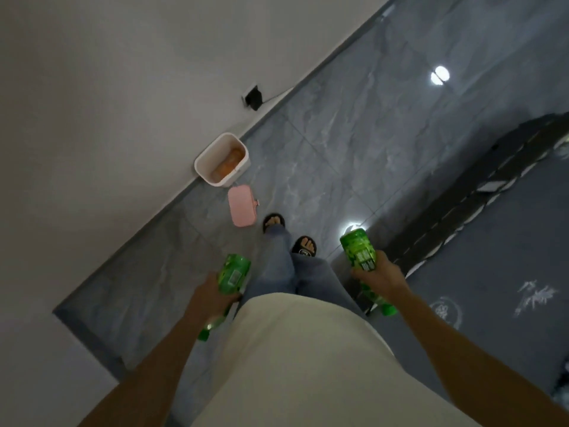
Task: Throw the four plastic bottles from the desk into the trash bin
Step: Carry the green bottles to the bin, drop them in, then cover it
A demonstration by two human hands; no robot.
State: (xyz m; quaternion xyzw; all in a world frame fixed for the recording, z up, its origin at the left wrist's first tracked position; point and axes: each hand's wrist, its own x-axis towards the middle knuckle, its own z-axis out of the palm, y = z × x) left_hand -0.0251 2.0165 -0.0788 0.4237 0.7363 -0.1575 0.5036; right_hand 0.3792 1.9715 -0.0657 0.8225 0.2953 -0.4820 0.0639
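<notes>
Head view shows two green plastic bottles: left bottle (233,275) clasped in the left hand (212,295), right bottle (361,254) clasped in the right hand (379,277), both held at hip level. One white trash bin (221,159) stands against the wall, one orange bottle (228,164) inside it, one pink lid (242,205) on the floor (338,134) beside it.

The left hand (212,292) is gripping a green bottle (233,274); the right hand (380,277) is gripping another green bottle (358,249). A white bin (212,155) is standing by the wall, holding an orange bottle (228,163), a pink lid (241,204) lying beside it.
</notes>
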